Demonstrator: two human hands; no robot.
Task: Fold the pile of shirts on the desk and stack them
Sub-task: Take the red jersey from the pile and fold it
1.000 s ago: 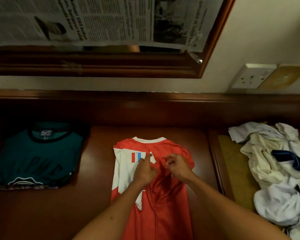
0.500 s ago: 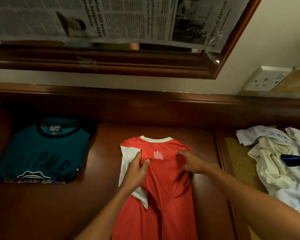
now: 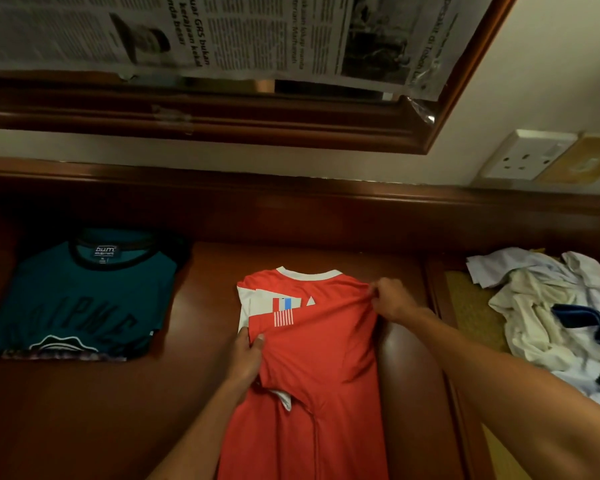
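Two hands pinch the red shirt [image 3: 319, 358]: left hand [image 3: 246, 355] at its left fold, right hand [image 3: 392, 299] at its right shoulder.

We lose the red shirt [image 3: 326, 358] below its waist at the bottom edge. The unfolded pile [image 3: 551, 317] (blurred) runs off the right edge, and the left hand [image 3: 246, 358] hides its fingers under red cloth.

Left hand [image 3: 245, 355] and right hand [image 3: 390, 299], both pinching closed.
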